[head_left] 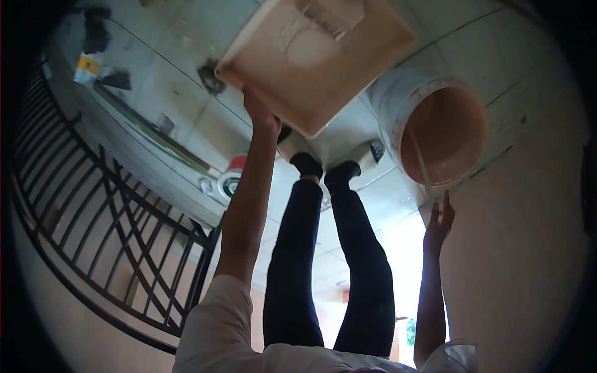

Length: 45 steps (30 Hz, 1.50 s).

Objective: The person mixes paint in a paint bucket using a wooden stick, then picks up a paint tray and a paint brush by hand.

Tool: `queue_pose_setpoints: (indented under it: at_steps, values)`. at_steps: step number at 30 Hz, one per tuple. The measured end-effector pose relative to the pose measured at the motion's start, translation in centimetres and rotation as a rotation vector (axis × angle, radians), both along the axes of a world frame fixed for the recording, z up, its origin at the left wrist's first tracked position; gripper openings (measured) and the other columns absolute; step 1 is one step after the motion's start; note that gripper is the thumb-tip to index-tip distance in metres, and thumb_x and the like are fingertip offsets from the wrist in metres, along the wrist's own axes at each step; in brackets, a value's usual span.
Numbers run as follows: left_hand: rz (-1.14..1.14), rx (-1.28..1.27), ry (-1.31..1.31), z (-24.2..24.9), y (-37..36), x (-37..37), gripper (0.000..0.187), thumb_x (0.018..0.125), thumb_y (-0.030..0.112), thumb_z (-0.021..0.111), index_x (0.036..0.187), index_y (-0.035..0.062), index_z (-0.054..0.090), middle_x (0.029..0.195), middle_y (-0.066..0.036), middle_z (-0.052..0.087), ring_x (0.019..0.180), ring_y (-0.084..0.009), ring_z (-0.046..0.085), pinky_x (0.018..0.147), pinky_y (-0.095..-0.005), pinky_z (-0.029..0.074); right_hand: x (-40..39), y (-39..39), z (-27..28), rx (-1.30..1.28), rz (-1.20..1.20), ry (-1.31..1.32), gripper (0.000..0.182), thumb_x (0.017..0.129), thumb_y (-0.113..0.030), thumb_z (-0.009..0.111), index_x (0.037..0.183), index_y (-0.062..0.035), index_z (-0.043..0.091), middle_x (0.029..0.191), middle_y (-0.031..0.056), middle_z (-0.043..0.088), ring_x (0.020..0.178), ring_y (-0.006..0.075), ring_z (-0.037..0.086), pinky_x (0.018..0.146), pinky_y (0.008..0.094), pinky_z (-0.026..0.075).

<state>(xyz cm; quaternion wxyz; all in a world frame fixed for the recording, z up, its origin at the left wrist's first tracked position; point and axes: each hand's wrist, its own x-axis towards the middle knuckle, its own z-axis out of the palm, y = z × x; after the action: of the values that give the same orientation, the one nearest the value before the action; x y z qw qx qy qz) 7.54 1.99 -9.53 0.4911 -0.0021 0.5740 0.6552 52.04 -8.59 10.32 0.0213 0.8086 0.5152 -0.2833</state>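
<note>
My left hand (261,113) grips the near left edge of a beige rectangular tray (345,78), with its fingers partly hidden by the rim. The tray has a shallow raised border, a paler patch inside, and a blurred part at its far end. To the right is a round white bucket (390,112) with a pinkish-orange inside. A thin pale strip (420,155), like the bucket's handle, crosses its mouth. My right hand (439,222) is at the strip's lower end, just below the bucket rim, its fingers apart and pointing up.
My shoes (364,155) stand on the tiled floor (186,37) between tray and bucket. A black metal railing (118,230) curves along the left. Near it lie a red-and-white round object (230,181), a long greenish strip (152,133) and a yellow-and-white packet (87,67). A plain wall (522,248) stands at right.
</note>
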Motion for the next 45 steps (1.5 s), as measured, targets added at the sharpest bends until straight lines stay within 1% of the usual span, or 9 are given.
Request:
queue_pose_setpoints:
  at_steps: [6,13,16,21,28,31,34,42,45]
  values:
    - [-0.04,0.069,-0.076,15.6,0.9,-3.2,0.063,0.108,0.049,0.038,0.153,0.0065,0.03,0.147,-0.013,0.046,0.132,-0.029,0.051,0.112,-0.0457,0.043,4.4,-5.2,6.7,0.017,-0.038,-0.104,0.057,0.101,-0.043,0.058,0.15,-0.0163,0.048,0.127,0.0233,0.05,0.114,0.0378,0.054,0.098,0.049,0.045]
    - [-0.145,0.142,0.067,31.7,-1.0,-2.7,0.063,0.108,0.046,0.042,0.152,0.0016,0.032,0.145,-0.014,0.048,0.128,-0.0285,0.053,0.109,-0.043,0.045,7.2,-12.0,17.7,-0.033,-0.224,-0.036,0.043,0.092,-0.041,0.071,0.126,-0.0141,0.068,0.117,0.0195,0.058,0.115,0.0368,0.056,0.1,0.0499,0.045]
    - [-0.322,0.14,0.147,35.2,-3.5,-3.0,0.066,0.107,0.048,0.041,0.154,0.0038,0.027,0.148,-0.016,0.045,0.131,-0.0308,0.05,0.111,-0.0452,0.043,6.2,-15.4,23.2,0.059,-0.301,0.032,0.036,0.091,-0.035,0.072,0.117,-0.0091,0.072,0.1,0.0197,0.067,0.097,0.035,0.066,0.089,0.0441,0.053]
    - [-0.488,0.325,-0.127,42.7,-3.9,-1.3,0.076,0.103,0.061,0.039,0.157,0.01,0.023,0.158,-0.015,0.034,0.141,-0.0348,0.04,0.116,-0.0519,0.037,2.8,-21.8,26.1,0.148,-0.626,0.084,0.034,0.092,-0.035,0.07,0.115,-0.0104,0.073,0.099,0.0219,0.072,0.096,0.0349,0.07,0.086,0.0434,0.055]
    - [-0.81,0.116,-0.193,48.0,-7.4,1.5,0.076,0.103,0.065,0.027,0.16,0.0159,0.019,0.163,-0.013,0.027,0.146,-0.0356,0.034,0.118,-0.052,0.032,-9.6,-38.4,23.5,0.177,-1.118,0.209,0.037,0.089,-0.035,0.069,0.112,-0.0068,0.074,0.11,0.0245,0.072,0.105,0.0384,0.069,0.092,0.0436,0.054]
    - [-1.006,0.16,-0.087,52.6,-8.1,3.8,0.08,0.102,0.067,0.029,0.16,0.014,0.018,0.162,-0.015,0.029,0.144,-0.0374,0.038,0.117,-0.0517,0.035,-15.3,-45.4,17.6,-0.015,-1.199,0.327,0.036,0.088,-0.032,0.07,0.108,-0.0028,0.074,0.088,0.0187,0.074,0.075,0.0292,0.073,0.07,0.0406,0.059]
    - [-1.168,0.132,-0.074,53.1,-9.8,5.1,0.08,0.102,0.067,0.029,0.16,0.014,0.018,0.162,-0.015,0.029,0.144,-0.037,0.037,0.116,-0.0511,0.035,-21.8,-50.5,19.6,-0.015,-1.508,0.456,0.036,0.088,-0.03,0.069,0.108,0.0,0.074,0.079,0.015,0.072,0.061,0.025,0.071,0.058,0.0393,0.057]
    - [-1.43,0.099,-0.042,52.2,-16.4,11.3,0.08,0.102,0.066,0.031,0.161,0.0142,0.017,0.161,-0.016,0.031,0.143,-0.0365,0.04,0.116,-0.0504,0.036,-31.8,-60.3,17.2,0.131,-1.853,0.505,0.035,0.088,-0.028,0.066,0.101,0.0039,0.073,0.081,0.0169,0.072,0.076,0.0291,0.073,0.067,0.0419,0.059]
    - [-1.473,0.122,-0.101,50.6,-21.1,14.5,0.079,0.102,0.066,0.032,0.161,0.0147,0.017,0.162,-0.015,0.03,0.143,-0.0365,0.039,0.117,-0.0506,0.036,-30.3,-64.4,18.8,0.037,-1.731,0.518,0.038,0.09,-0.032,0.066,0.11,-0.0005,0.073,0.09,0.0175,0.074,0.078,0.0301,0.074,0.066,0.0414,0.059]
